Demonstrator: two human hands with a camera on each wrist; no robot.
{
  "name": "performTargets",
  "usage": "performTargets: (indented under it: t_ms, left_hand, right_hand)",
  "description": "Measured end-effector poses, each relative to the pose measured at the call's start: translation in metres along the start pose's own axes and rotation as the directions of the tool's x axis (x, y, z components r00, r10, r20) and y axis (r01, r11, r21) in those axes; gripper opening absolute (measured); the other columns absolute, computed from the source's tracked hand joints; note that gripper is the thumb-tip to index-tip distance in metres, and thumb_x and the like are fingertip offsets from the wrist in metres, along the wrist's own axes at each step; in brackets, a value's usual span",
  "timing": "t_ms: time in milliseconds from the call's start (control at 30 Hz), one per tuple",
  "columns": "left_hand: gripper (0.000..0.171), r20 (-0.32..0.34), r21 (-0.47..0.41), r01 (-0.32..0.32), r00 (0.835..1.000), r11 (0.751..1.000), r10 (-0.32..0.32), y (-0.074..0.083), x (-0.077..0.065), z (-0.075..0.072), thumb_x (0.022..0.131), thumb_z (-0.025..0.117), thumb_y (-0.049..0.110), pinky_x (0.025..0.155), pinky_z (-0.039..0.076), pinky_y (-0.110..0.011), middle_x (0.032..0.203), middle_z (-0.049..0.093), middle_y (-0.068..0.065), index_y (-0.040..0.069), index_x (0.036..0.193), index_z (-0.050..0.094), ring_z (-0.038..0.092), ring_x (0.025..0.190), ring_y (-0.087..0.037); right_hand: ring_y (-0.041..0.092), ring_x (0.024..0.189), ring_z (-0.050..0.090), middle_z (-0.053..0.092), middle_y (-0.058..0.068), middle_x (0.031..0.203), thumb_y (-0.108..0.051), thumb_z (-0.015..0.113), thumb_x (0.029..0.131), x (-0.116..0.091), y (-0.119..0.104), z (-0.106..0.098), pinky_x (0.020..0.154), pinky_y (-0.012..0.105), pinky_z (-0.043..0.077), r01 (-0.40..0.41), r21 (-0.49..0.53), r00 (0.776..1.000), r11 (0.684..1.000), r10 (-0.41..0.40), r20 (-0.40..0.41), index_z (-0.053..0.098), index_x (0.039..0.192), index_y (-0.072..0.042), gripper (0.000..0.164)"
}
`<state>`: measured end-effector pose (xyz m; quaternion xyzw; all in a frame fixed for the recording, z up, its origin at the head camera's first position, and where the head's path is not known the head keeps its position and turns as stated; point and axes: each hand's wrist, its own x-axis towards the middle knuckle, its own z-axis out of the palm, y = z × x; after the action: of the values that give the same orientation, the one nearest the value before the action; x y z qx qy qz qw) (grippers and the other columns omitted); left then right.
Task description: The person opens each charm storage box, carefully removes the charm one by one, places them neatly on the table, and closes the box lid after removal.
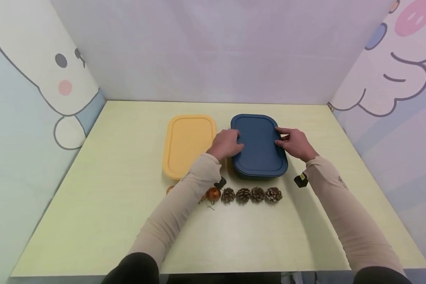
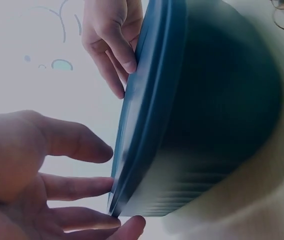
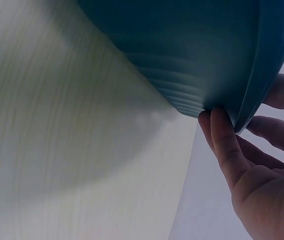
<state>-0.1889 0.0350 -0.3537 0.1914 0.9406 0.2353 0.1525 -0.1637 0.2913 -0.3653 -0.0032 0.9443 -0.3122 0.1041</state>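
Observation:
A dark blue lidded box [image 1: 258, 148] sits right of centre on the table, its lid [image 1: 257, 136] lying over the top. My left hand [image 1: 226, 144] grips the lid's left edge; in the left wrist view its fingertips [image 2: 107, 186] meet the rim, one fingertip lower beside the box wall. The lid's right edge is held by my right hand [image 1: 296, 144]; in the right wrist view, some fingers [image 3: 227, 140] reach under the rim and others lie on its upper side. Left of it lies a yellow lidded box [image 1: 189, 144], partly behind my left hand and sleeve.
In front of the boxes, several pinecones [image 1: 257, 194] form a row with shiny orange baubles [image 1: 213, 195] at its left end. My left forearm hides part of that row. The pale table [image 1: 103, 197] is bordered by a back wall and two printed side walls.

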Motion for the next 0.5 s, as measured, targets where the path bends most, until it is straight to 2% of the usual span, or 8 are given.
performTargets:
  t_ms: [167, 233, 267, 333, 400, 467, 500]
  left_hand:
    - [0.046, -0.005, 0.045, -0.003, 1.000, 0.999, 0.004, -0.002, -0.003, -0.001, 0.100, 0.058, 0.029, 0.092, 0.058, -0.035, 0.145, 0.060, -0.006, 0.013, 0.144, 0.055, 0.063, 0.121, -0.024]
    - [0.047, -0.009, 0.066, -0.023, 1.000, 0.998, 0.024, -0.001, -0.006, -0.002, 0.101, 0.058, 0.029, 0.086, 0.057, -0.031, 0.144, 0.061, -0.006, 0.013, 0.144, 0.055, 0.064, 0.117, -0.022]
    - [0.047, -0.016, 0.075, -0.038, 0.999, 0.996, 0.039, 0.000, -0.009, -0.004, 0.100, 0.058, 0.029, 0.080, 0.056, -0.029, 0.142, 0.062, -0.006, 0.013, 0.144, 0.055, 0.065, 0.109, -0.020]
    - [0.047, -0.011, 0.087, -0.074, 0.997, 0.994, 0.075, 0.001, -0.017, -0.010, 0.101, 0.057, 0.028, 0.063, 0.048, -0.024, 0.126, 0.070, -0.009, 0.013, 0.145, 0.054, 0.063, 0.084, -0.015]
    - [0.047, -0.017, 0.086, -0.114, 0.993, 0.990, 0.116, 0.000, -0.028, -0.020, 0.101, 0.056, 0.027, 0.051, 0.037, -0.022, 0.102, 0.073, -0.011, 0.013, 0.145, 0.053, 0.051, 0.062, -0.012]
    - [0.046, -0.043, 0.085, -0.161, 0.985, 0.983, 0.165, -0.005, -0.041, -0.031, 0.100, 0.055, 0.024, 0.048, 0.032, -0.022, 0.094, 0.072, -0.010, 0.012, 0.144, 0.054, 0.040, 0.055, -0.011]
    - [0.045, -0.062, 0.093, -0.182, 0.980, 0.979, 0.188, -0.009, -0.048, -0.037, 0.100, 0.054, 0.023, 0.049, 0.039, -0.023, 0.095, 0.073, -0.010, 0.011, 0.144, 0.055, 0.046, 0.057, -0.012]
  right_hand:
    - [0.046, 0.133, 0.052, 0.042, 0.029, 0.154, -0.017, 0.056, 0.102, 0.003, 0.001, -0.001, 0.102, 0.055, 0.055, 0.014, -0.011, 1.000, 1.000, -0.014, 0.011, 0.033, 0.156, -0.005, 0.060]
    - [0.047, 0.133, 0.052, 0.041, 0.031, 0.153, -0.018, 0.057, 0.102, 0.002, 0.002, -0.002, 0.102, 0.056, 0.054, 0.017, -0.024, 1.000, 1.000, -0.017, 0.020, 0.033, 0.157, -0.004, 0.061]
    - [0.047, 0.133, 0.052, 0.041, 0.031, 0.154, -0.019, 0.057, 0.102, 0.002, 0.002, -0.002, 0.102, 0.056, 0.054, 0.016, -0.029, 1.000, 0.999, -0.015, 0.026, 0.032, 0.157, -0.004, 0.062]
    - [0.048, 0.133, 0.051, 0.039, 0.032, 0.154, -0.020, 0.057, 0.102, 0.000, 0.002, -0.003, 0.102, 0.056, 0.054, 0.017, -0.035, 0.999, 0.999, -0.015, 0.040, 0.030, 0.158, -0.004, 0.064]
    - [0.050, 0.134, 0.049, 0.036, 0.033, 0.155, -0.023, 0.057, 0.102, -0.003, -0.001, -0.004, 0.103, 0.058, 0.053, 0.026, -0.048, 0.999, 0.999, -0.024, 0.045, 0.027, 0.158, -0.004, 0.066]
    - [0.051, 0.135, 0.047, 0.033, 0.033, 0.157, -0.026, 0.056, 0.103, -0.008, -0.004, -0.004, 0.104, 0.060, 0.051, 0.051, -0.078, 0.998, 0.996, -0.049, 0.029, 0.026, 0.159, -0.004, 0.067]
    - [0.051, 0.135, 0.046, 0.033, 0.033, 0.157, -0.027, 0.056, 0.103, -0.011, -0.006, -0.004, 0.104, 0.062, 0.050, 0.069, -0.099, 0.998, 0.993, -0.068, 0.011, 0.026, 0.158, -0.003, 0.067]
